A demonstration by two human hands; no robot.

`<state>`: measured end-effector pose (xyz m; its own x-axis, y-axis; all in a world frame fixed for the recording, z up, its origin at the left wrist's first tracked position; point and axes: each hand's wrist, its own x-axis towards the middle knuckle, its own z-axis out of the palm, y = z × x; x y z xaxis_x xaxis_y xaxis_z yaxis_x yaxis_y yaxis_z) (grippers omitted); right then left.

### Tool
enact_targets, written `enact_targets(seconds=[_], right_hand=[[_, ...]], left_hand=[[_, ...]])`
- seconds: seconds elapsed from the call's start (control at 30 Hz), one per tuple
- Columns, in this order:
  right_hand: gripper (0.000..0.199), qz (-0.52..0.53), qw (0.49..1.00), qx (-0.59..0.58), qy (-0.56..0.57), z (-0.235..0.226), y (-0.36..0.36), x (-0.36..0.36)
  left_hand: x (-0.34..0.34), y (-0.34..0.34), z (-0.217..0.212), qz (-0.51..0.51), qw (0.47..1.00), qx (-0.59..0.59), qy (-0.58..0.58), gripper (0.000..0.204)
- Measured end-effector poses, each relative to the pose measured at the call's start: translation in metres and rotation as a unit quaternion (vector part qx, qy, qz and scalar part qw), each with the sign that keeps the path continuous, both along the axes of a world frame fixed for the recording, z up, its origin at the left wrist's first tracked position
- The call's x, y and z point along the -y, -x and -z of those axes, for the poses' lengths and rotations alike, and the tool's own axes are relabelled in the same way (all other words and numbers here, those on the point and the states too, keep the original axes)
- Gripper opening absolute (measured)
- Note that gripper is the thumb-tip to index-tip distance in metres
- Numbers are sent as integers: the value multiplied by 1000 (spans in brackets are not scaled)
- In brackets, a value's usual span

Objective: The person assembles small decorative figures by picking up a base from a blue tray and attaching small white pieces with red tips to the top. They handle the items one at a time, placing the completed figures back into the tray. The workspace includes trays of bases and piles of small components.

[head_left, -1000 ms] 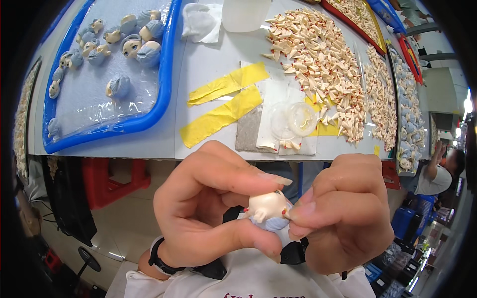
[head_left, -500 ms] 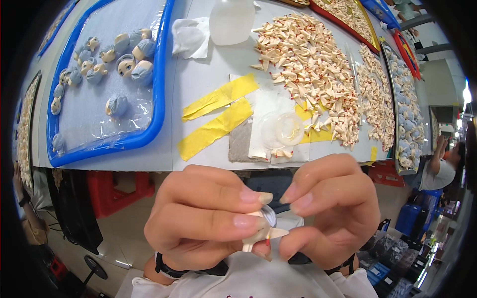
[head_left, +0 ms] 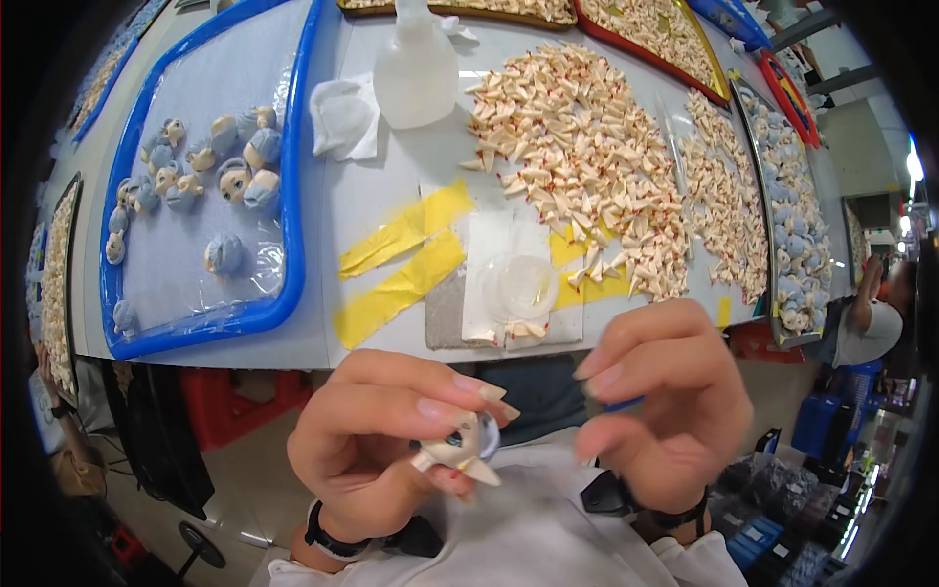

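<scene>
Between the thumb and fingers of my left hand [head_left: 367, 430] is a small doll head [head_left: 452, 446] with a painted eye and pale blue hair. A cream pointed piece [head_left: 481, 473] sticks out from its lower side, towards the right. My right hand [head_left: 675, 391] hovers to the right, apart from the head, with thumb and fingers curved but separated and nothing seen held in them. A bit of blue shows in the gap between them; I cannot tell what it is. Beyond my hands, a large pile of cream pointed pieces with red tips [head_left: 587, 157] lies on the table.
At the left stands a blue tray [head_left: 293, 235] with several doll heads [head_left: 224, 253]. A translucent bottle [head_left: 416, 83], a white tissue [head_left: 344, 122], yellow tape strips [head_left: 401, 284] and a round clear dish [head_left: 521, 289] lie mid-table. Another tray of blue-haired heads [head_left: 797, 225] is at the right.
My right hand has drawn away from the doll head. The head has turned in my left hand, so its painted eye now shows. The table has shifted lower in the picture.
</scene>
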<state>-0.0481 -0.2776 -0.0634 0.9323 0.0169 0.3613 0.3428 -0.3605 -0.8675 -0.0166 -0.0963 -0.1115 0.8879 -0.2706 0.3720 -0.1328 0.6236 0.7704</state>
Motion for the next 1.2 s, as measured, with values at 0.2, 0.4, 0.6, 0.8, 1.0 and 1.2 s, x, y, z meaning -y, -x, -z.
enact_targets(seconds=[0.2,0.4,0.6,0.8,1.0,1.2], right_hand=[[16,33,985,-39,163,-30,-28,30],[10,-26,939,-43,340,-64,-97,40],[15,-59,903,-18,425,-54,-184,62],[22,-92,910,-56,399,-25,-239,23],[17,-114,882,-35,456,-9,-258,5],[16,-72,916,37,393,-39,-236,28]], left_hand=[[-17,-2,-8,-20,997,-66,-38,38],[-39,0,-9,-80,990,-74,-88,46],[-53,0,-14,-87,987,-125,-40,38],[-58,-4,-19,-115,982,-140,-45,34],[-58,-7,-22,-125,977,-149,-92,45],[-50,-9,-27,-117,973,-191,-58,48]])
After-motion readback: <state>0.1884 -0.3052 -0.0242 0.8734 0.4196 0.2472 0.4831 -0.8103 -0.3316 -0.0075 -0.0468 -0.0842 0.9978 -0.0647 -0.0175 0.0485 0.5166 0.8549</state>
